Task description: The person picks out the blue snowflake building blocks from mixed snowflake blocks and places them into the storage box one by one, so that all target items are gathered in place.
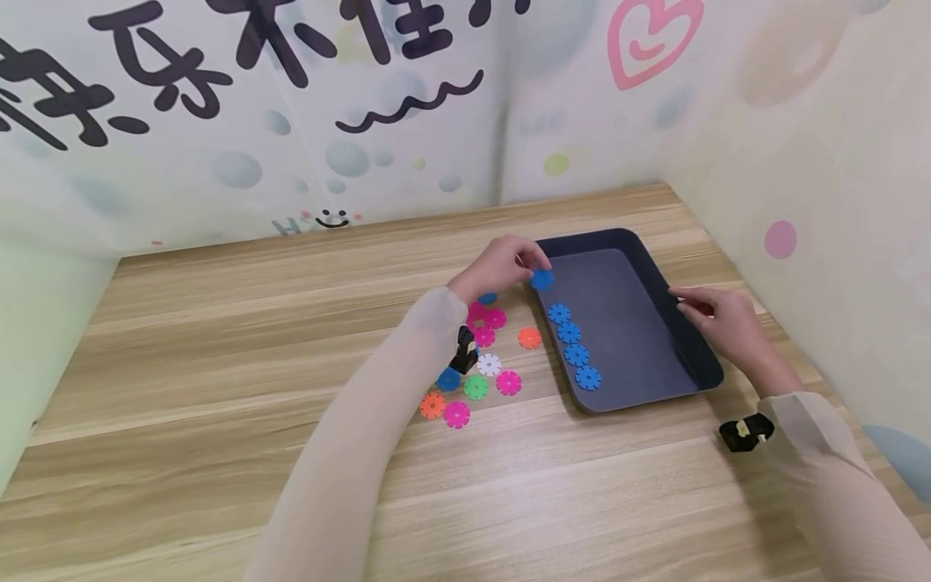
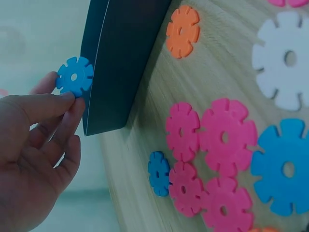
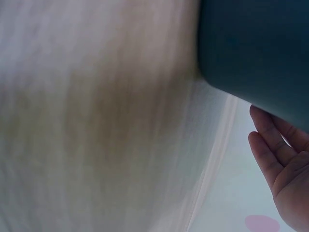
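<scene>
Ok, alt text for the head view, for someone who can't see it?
A person's left hand pinches a blue disc at the left edge of a dark tray, the right hand touching its right side. Four blue discs line the tray's left side; loose discs in pink, orange, white, green and blue lie left of it on the wooden table.

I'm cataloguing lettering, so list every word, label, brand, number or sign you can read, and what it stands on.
"快乐": large black characters on the white printed wall; those following run off the picture's top.
"H": small grey-blue letter low on that wall; the next mark is unclear.
Pale grey marks lower left of the pink heart outline: too blurred.
Dark grey rectangular tray, coloured notched round plastic discs: no readable text.
</scene>
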The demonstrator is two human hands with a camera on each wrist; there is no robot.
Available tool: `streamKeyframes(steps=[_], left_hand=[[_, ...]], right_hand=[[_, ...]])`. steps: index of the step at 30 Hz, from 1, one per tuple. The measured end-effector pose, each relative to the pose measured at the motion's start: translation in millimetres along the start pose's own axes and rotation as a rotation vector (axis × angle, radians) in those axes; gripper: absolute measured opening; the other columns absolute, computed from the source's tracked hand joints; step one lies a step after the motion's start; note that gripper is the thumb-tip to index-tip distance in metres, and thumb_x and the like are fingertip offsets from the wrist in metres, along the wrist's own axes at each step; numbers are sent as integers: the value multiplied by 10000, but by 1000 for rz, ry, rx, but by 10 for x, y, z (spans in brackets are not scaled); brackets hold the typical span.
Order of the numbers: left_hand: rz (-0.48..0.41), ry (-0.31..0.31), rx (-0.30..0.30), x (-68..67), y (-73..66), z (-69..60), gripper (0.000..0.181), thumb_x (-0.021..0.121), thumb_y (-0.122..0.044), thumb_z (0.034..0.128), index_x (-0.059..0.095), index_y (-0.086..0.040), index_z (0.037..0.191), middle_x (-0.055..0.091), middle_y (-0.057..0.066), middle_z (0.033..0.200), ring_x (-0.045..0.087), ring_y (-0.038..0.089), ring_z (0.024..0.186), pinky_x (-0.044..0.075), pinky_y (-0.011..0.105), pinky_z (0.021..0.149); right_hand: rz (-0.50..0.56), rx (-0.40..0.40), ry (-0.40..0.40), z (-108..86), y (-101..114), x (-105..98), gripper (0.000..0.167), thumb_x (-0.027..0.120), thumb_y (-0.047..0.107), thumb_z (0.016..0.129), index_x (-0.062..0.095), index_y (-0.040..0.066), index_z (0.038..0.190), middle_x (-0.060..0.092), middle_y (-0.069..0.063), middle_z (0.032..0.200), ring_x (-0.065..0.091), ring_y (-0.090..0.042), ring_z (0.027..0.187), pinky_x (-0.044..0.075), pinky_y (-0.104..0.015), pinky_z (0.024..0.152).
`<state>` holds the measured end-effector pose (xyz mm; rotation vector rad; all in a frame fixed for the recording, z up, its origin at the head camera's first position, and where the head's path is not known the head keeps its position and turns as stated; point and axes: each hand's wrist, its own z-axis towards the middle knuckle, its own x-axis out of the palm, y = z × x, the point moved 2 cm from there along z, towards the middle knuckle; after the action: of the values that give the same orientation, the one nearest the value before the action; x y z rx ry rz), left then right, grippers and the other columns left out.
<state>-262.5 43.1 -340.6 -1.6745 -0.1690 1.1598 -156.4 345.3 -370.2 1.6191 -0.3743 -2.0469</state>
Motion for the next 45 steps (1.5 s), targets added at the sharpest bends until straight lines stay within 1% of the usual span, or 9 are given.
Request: streamKeyframes(steps=[8, 14, 22, 25, 32, 36, 38, 42, 45], left_hand=[[61, -7, 21, 30, -21, 157, 214, 553, 65, 868, 695, -49, 980, 620, 60, 985, 528, 170, 888, 448, 193, 753], [98, 39, 30, 55, -69, 270, 212, 554, 62, 866, 706, -53, 961, 617, 55, 980, 514, 166, 858, 448, 193, 723], [213, 119, 19, 102, -115, 364, 274, 531, 109, 845, 707, -47, 985, 639, 71, 987, 544, 157, 870, 450, 188, 719], [235, 135, 2, 116, -109, 375, 278, 538, 109, 841, 709, -55, 986, 641, 68, 981, 547, 155, 870, 449, 186, 722], [295, 179, 1, 166, -91, 409, 331, 486, 126, 843, 710, -71, 986, 648, 57, 997, 565, 153, 889, 454, 193, 760], [337, 209, -10, 204, -96, 409, 370, 440, 131, 848, 713, -76, 989, 648, 47, 1014, 565, 150, 922, 453, 203, 795], [350, 217, -24, 219, -95, 413, 383, 425, 128, 853, 714, -83, 990, 647, 41, 1019, 562, 147, 932, 451, 211, 808], [381, 231, -46, 241, -84, 428, 384, 422, 110, 868, 716, -101, 997, 644, 27, 1035, 556, 137, 936, 446, 217, 819], [397, 243, -61, 255, -76, 433, 390, 419, 105, 872, 713, -111, 1010, 637, 20, 1053, 550, 131, 942, 443, 219, 827]], right_hand=[[11, -3, -10, -4, 0, 3, 241, 608, -7, 854, 642, -46, 1089, 644, -247, 964, 438, 157, 736, 364, -37, 582], [11, -14, -13, -1, 8, 2, 239, 609, -9, 853, 641, -53, 1086, 642, -250, 963, 428, 167, 743, 360, -28, 585], [14, -5, -3, 1, 3, 6, 242, 602, 2, 861, 637, -51, 1095, 640, -253, 971, 443, 141, 754, 360, -22, 593], [13, -2, 1, 1, 1, 15, 243, 600, 5, 864, 634, -52, 1098, 638, -255, 973, 556, -1, 775, 358, -19, 594], [9, -3, 0, -1, 0, 11, 244, 601, 3, 863, 633, -55, 1097, 638, -256, 974, 599, -127, 790, 351, -9, 610], [11, 1, 5, -6, 5, 6, 248, 593, -1, 867, 625, -62, 1105, 632, -265, 979, 602, -320, 823, 348, -8, 605], [7, 5, 4, -6, 9, 0, 247, 594, -1, 866, 627, -57, 1105, 635, -261, 977, 605, -267, 806, 351, -13, 599], [-3, 3, -3, -1, 6, -7, 243, 602, 2, 862, 636, -48, 1098, 641, -248, 975, 555, -49, 773, 354, -19, 599], [-7, 3, -3, -1, -3, -4, 243, 603, 5, 862, 637, -46, 1097, 643, -244, 973, 557, -53, 780, 351, -15, 602]])
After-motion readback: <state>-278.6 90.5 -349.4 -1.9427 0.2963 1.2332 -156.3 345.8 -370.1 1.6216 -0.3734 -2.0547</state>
